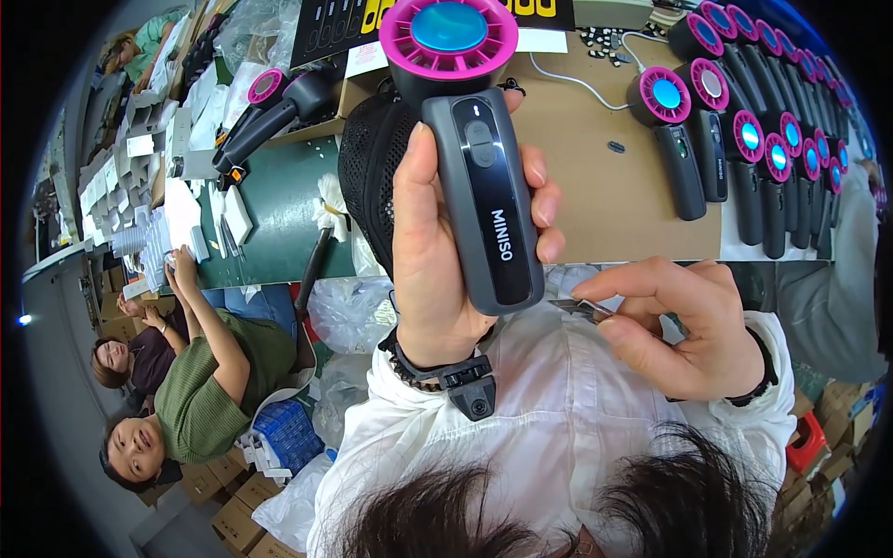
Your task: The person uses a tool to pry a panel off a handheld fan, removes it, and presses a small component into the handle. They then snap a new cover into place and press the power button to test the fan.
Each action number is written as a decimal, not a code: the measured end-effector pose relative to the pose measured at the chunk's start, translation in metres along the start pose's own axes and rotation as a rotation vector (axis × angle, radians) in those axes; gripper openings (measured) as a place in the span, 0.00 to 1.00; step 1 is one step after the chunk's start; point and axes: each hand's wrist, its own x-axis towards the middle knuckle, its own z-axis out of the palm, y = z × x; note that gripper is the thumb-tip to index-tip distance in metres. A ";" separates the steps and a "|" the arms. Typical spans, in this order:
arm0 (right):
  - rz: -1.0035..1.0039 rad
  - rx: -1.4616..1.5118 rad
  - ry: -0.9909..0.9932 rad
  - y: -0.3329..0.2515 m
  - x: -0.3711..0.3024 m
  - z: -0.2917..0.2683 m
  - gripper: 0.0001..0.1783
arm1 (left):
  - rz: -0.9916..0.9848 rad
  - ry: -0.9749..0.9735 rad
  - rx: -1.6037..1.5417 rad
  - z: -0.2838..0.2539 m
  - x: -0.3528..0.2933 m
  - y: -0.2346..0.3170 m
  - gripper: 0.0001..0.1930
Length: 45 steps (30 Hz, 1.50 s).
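Note:
My left hand point(430, 251) is wrapped round the dark grey handle of a handheld fan point(489, 200). The fan stands upright before me, its glossy black panel and oval buttons facing me. At the top is its pink ringed head with a blue centre. To the right, my right hand point(688, 325) pinches a small, thin piece of metal point(586, 308) between thumb and fingertips. The piece looks like a short blade with a dark pointed end. That tip points left and lies close to the handle's lower end; whether they touch, I cannot tell.
Several similar fans point(777, 158) are lined up at the right, and one fan point(666, 98) has its handle uncovered. A black mesh bag point(367, 177) sits behind my left hand. Another fan point(265, 121) lies at the left. Co-workers point(223, 391) sit at the green table point(279, 200).

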 end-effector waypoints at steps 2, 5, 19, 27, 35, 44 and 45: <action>0.014 0.022 0.008 0.000 -0.001 0.001 0.12 | 0.034 0.003 0.045 0.001 0.001 0.000 0.28; 0.020 0.024 -0.003 -0.002 0.003 0.002 0.11 | 0.094 0.082 0.120 0.011 0.000 -0.002 0.28; 0.089 0.041 0.007 -0.004 0.008 0.006 0.08 | 0.219 0.046 0.218 0.008 -0.002 -0.002 0.31; 0.073 0.046 0.029 -0.002 0.010 0.007 0.08 | 0.294 0.029 0.310 0.007 -0.003 -0.001 0.31; 0.080 0.016 0.026 -0.003 0.010 0.008 0.08 | 0.286 0.041 0.264 0.006 -0.004 -0.003 0.32; 0.002 -0.163 0.063 -0.002 0.011 0.009 0.09 | 0.343 -0.034 0.428 -0.002 -0.005 -0.005 0.30; -0.022 -0.197 0.087 -0.001 0.010 0.010 0.09 | 0.391 -0.026 0.473 -0.003 -0.004 -0.006 0.29</action>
